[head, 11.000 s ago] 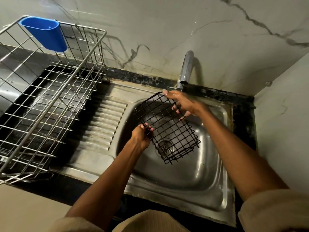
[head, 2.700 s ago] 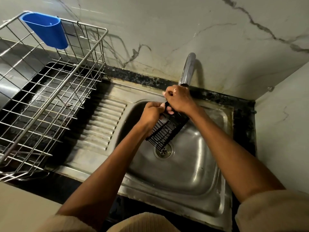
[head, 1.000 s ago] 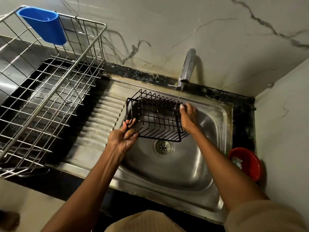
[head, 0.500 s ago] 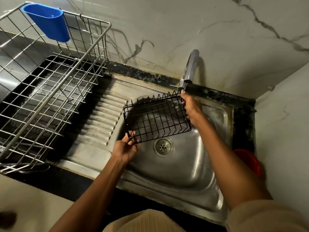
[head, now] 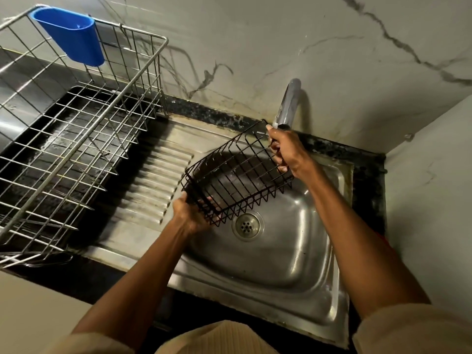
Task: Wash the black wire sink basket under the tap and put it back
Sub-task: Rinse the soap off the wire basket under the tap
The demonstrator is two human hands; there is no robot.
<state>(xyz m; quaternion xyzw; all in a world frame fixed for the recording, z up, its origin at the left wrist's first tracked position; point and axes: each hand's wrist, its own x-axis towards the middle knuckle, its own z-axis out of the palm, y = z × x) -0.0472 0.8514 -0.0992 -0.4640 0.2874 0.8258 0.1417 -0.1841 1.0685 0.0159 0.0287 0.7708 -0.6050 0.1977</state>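
I hold the black wire sink basket (head: 237, 172) tilted above the steel sink (head: 293, 264), its far right corner raised just under the spout of the tap (head: 287, 106). My left hand (head: 190, 213) grips the basket's near left corner, low by the drainboard edge. My right hand (head: 286, 150) grips the far right rim right below the spout. The drain (head: 246, 226) shows just under the basket's near edge. I cannot tell whether water is running.
A large steel wire dish rack (head: 76, 139) with a blue plastic cup holder (head: 71, 37) stands at the left on the dark counter. The ribbed drainboard (head: 150, 185) lies between rack and bowl. Marble walls close in behind and to the right.
The basket has tilted further: my right hand lifted its far corner up to the spout while my left hand kept the near corner low. The red bowl at right has dropped out of sight.
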